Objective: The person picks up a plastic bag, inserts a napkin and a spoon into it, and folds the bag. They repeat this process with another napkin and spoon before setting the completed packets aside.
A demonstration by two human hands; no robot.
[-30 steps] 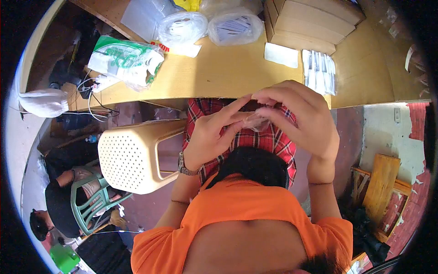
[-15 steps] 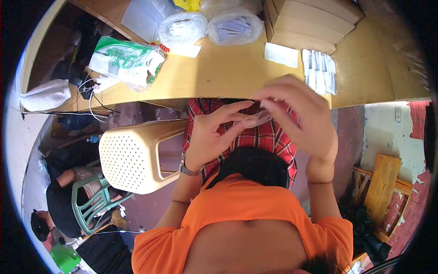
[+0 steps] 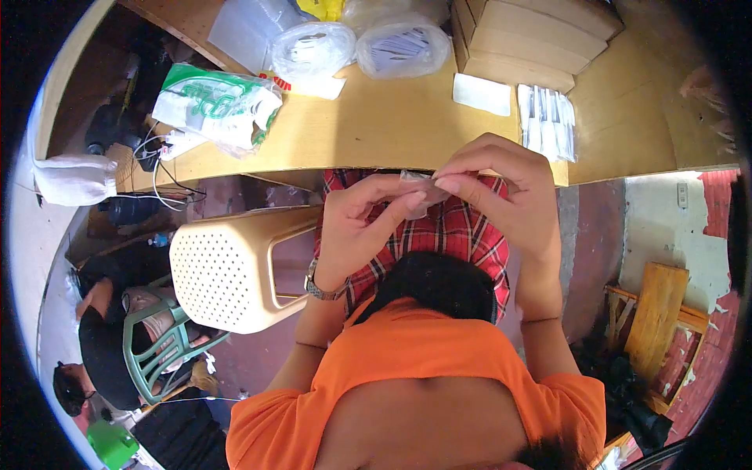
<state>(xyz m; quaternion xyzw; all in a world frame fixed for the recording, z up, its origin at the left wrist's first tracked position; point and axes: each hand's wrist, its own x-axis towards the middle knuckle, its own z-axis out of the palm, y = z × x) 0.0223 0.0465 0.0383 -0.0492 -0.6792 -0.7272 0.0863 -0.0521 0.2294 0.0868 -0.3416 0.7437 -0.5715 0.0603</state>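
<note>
Over my lap, just off the desk's front edge, my left hand [image 3: 364, 223] pinches a small clear plastic bag [image 3: 415, 182] between thumb and fingers. My right hand [image 3: 501, 184] is beside it, thumb and index finger pressed together at the bag's right end. Whatever may be inside the bag is too small to make out. Beyond my right hand, several slim clear packets with white contents [image 3: 547, 124] lie side by side on the desk [image 3: 376, 125], near a white paper [image 3: 482, 94].
At the back stand two plastic bags of slim pieces [image 3: 313, 48] [image 3: 403, 48] and cardboard boxes [image 3: 533, 39]. A green and white package [image 3: 215, 106] and cables lie left. Below are a beige stool [image 3: 227, 270] and a person seated on a green chair [image 3: 160, 345].
My right hand has come down and closed at the bag's right end. My left fingers have closed further on the bag. The seated person's arm has shifted.
</note>
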